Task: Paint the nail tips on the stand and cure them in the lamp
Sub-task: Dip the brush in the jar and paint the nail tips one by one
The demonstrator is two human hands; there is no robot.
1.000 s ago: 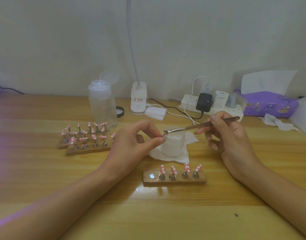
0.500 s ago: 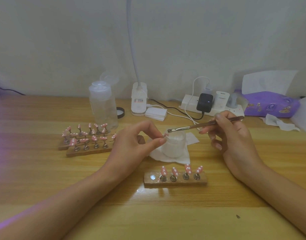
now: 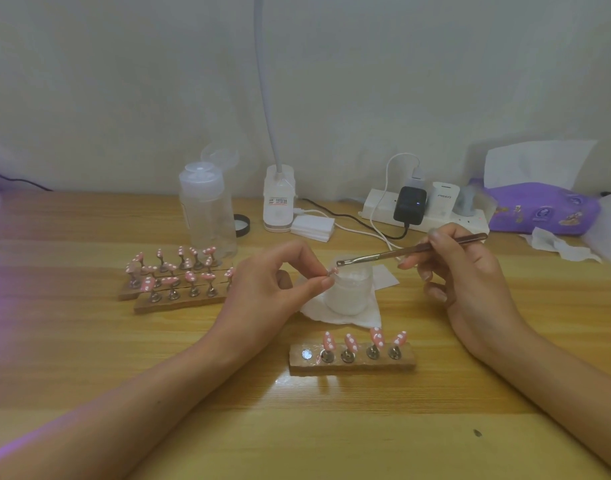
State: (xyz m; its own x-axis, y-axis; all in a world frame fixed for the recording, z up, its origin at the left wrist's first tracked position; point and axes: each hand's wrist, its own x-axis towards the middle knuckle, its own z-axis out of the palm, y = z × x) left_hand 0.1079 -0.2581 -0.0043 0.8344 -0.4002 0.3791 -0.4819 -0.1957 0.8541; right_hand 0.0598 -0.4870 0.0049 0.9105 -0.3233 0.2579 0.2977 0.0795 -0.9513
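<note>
My left hand (image 3: 269,289) pinches a small pink nail tip (image 3: 332,271) on its holder between thumb and forefinger, just left of a white jar (image 3: 349,289). My right hand (image 3: 459,271) grips a thin metal-handled brush (image 3: 411,251); its tip hovers over the jar, right beside the held nail tip. In front lies a wooden stand (image 3: 352,362) with several pink white-dotted nail tips and one bare magnet spot at its left end. The lamp's white base (image 3: 279,202) and its gooseneck stand at the back.
Two more wooden stands (image 3: 172,296) full of pink tips lie at the left. A clear bottle (image 3: 207,213), a power strip with chargers (image 3: 425,206), a stack of white pads (image 3: 312,227), a purple tissue pack (image 3: 543,209) and crumpled tissue line the back. The jar sits on white paper.
The brush tip has shifted slightly right and up from the held nail tip. My left hand keeps the nail tip in the same place.
</note>
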